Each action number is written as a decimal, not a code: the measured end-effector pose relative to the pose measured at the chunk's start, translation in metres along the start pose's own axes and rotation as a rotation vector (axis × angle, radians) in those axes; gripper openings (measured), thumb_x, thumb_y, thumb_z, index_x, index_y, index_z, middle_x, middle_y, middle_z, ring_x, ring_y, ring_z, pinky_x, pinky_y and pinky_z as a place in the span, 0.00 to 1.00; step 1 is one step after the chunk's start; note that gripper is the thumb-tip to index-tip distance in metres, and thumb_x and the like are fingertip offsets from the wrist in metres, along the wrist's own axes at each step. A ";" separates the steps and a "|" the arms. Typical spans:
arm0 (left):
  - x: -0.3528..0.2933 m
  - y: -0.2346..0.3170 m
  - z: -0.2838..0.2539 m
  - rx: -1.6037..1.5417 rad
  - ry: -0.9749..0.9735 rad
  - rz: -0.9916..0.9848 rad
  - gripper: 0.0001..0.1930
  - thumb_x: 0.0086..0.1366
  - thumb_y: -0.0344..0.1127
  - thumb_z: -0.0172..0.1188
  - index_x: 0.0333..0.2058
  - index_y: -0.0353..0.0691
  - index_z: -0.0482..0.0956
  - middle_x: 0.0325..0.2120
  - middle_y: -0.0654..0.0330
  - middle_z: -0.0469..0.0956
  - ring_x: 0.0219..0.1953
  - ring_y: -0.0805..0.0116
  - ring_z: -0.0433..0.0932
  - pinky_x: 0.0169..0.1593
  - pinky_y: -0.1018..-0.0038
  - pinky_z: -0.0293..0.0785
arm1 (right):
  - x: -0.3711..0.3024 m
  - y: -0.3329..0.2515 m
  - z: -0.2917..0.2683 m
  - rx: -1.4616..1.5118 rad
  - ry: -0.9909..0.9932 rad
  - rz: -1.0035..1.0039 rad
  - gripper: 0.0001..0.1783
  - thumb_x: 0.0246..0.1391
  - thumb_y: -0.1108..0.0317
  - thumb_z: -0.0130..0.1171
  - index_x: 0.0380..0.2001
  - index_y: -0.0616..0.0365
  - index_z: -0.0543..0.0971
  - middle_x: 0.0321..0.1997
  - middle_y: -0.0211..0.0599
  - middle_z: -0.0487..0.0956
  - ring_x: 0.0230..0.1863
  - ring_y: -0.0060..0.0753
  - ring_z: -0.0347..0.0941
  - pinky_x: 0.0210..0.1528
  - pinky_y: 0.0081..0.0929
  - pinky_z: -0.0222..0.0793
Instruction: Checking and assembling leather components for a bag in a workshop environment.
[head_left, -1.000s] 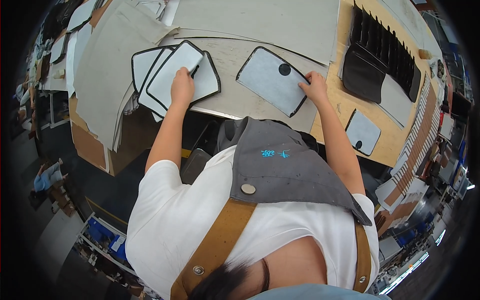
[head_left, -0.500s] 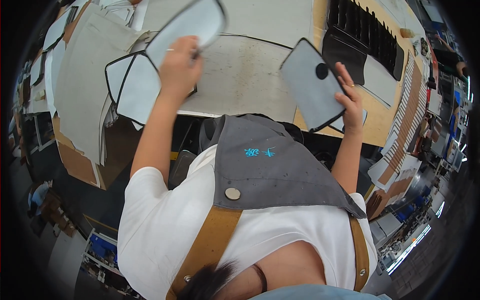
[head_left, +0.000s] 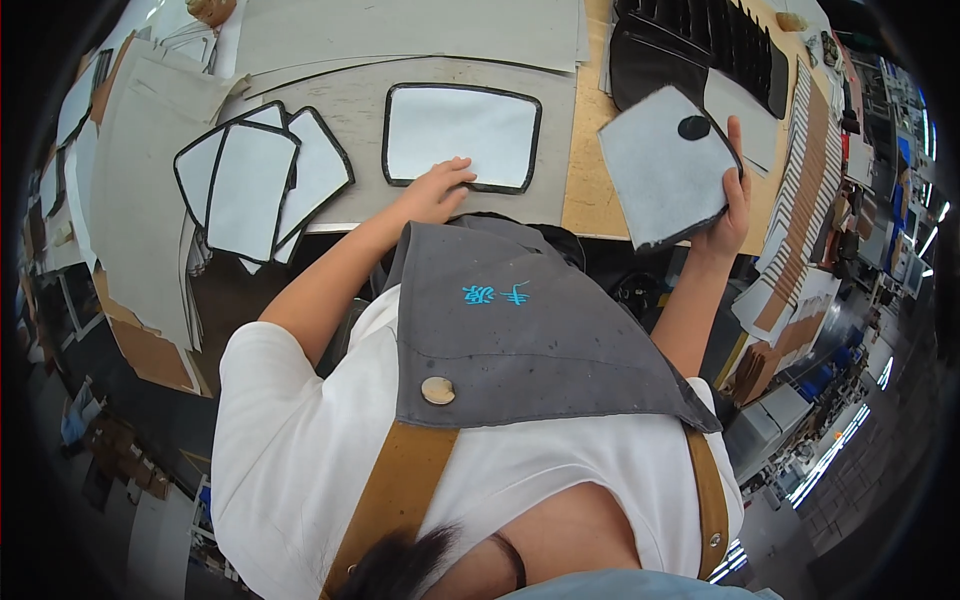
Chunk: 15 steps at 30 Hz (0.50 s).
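Note:
A white panel with black edging [head_left: 462, 135] lies flat on the table in front of me. My left hand [head_left: 440, 190] rests at its lower edge, fingers stretched out over the white face. Off to the right, my right hand [head_left: 728, 205] grips a light grey panel with a round black spot [head_left: 660, 160] by its right side, holding it tilted and raised; the fingers behind it are partly hidden. Left of the middle, several more black-edged white panels [head_left: 250, 190] overlap in a fanned pile, some reaching past the table's front edge.
Large grey sheets [head_left: 150, 170] are stacked at the left and hang over the table edge. A black piece with a row of long strips [head_left: 700, 40] lies at the far right. Beside it runs a striped brown and white stack [head_left: 800, 200].
The white panel that my left hand held up is now flat on the table, and that hand has come down to its lower edge. The grey panel in my right hand has turned and shifted right.

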<state>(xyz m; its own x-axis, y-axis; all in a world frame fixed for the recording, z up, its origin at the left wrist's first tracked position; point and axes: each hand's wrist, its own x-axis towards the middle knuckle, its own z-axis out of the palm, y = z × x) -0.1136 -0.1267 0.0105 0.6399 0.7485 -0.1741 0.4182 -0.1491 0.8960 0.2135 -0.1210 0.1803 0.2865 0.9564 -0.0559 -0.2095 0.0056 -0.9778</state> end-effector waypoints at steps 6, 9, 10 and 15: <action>-0.012 -0.003 -0.010 0.051 0.229 -0.179 0.14 0.59 0.22 0.47 0.45 0.35 0.73 0.46 0.54 0.69 0.50 0.58 0.67 0.51 0.69 0.66 | 0.012 0.007 0.013 -0.072 -0.081 -0.003 0.30 0.55 0.64 0.42 0.59 0.71 0.56 0.64 0.48 0.58 0.61 0.41 0.61 0.59 0.35 0.62; -0.015 -0.002 -0.005 0.296 0.101 -0.062 0.15 0.58 0.22 0.48 0.45 0.35 0.73 0.46 0.54 0.69 0.49 0.57 0.67 0.51 0.68 0.66 | 0.018 0.020 0.011 0.113 -0.142 0.053 0.31 0.55 0.64 0.42 0.60 0.70 0.54 0.63 0.48 0.59 0.61 0.43 0.60 0.59 0.38 0.62; -0.014 -0.002 -0.004 0.405 0.025 -0.026 0.16 0.57 0.22 0.48 0.45 0.35 0.73 0.47 0.55 0.68 0.49 0.56 0.67 0.51 0.68 0.66 | 0.021 0.025 0.010 0.203 -0.167 0.115 0.32 0.56 0.61 0.41 0.62 0.65 0.52 0.63 0.48 0.59 0.61 0.46 0.60 0.58 0.41 0.63; -0.022 0.002 -0.011 0.581 -0.117 -0.042 0.17 0.59 0.26 0.48 0.47 0.37 0.72 0.50 0.58 0.67 0.54 0.60 0.64 0.58 0.59 0.59 | 0.027 0.048 0.015 0.589 -0.230 0.193 0.33 0.55 0.56 0.39 0.63 0.57 0.51 0.61 0.49 0.61 0.60 0.46 0.62 0.56 0.43 0.66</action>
<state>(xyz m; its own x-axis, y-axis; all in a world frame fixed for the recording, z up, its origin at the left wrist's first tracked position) -0.1337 -0.1361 0.0207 0.6677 0.6905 -0.2781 0.7084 -0.4746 0.5225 0.1970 -0.0904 0.1347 -0.0006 0.9939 -0.1107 -0.7321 -0.0758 -0.6770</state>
